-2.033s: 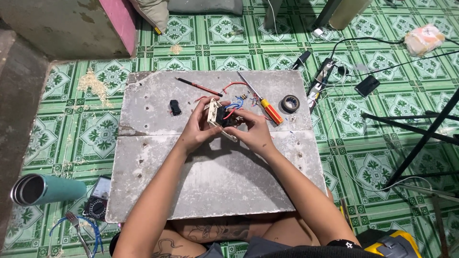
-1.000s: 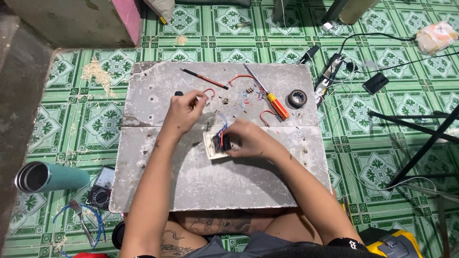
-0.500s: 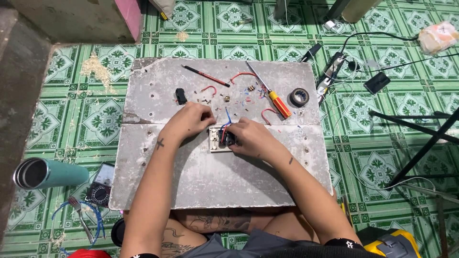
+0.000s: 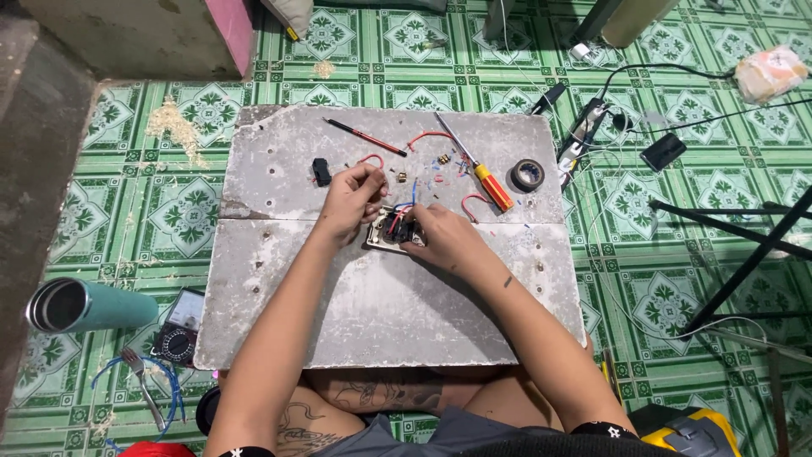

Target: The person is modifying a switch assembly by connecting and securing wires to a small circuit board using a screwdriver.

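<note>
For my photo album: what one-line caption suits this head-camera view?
Both hands, left and right, work on a wired switch plate on a grey board, an orange-handled screwdriver nearby.

Bright even light, soft shadows, sharp focus, slight wide-angle edge bending

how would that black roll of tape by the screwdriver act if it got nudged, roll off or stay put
The black roll of tape lies flat on its side on the grey stone slab, so a nudge would probably slide it, not roll it. It looks small and hollow, likely light. The orange-handled screwdriver beside it would probably block a push that way.
</note>
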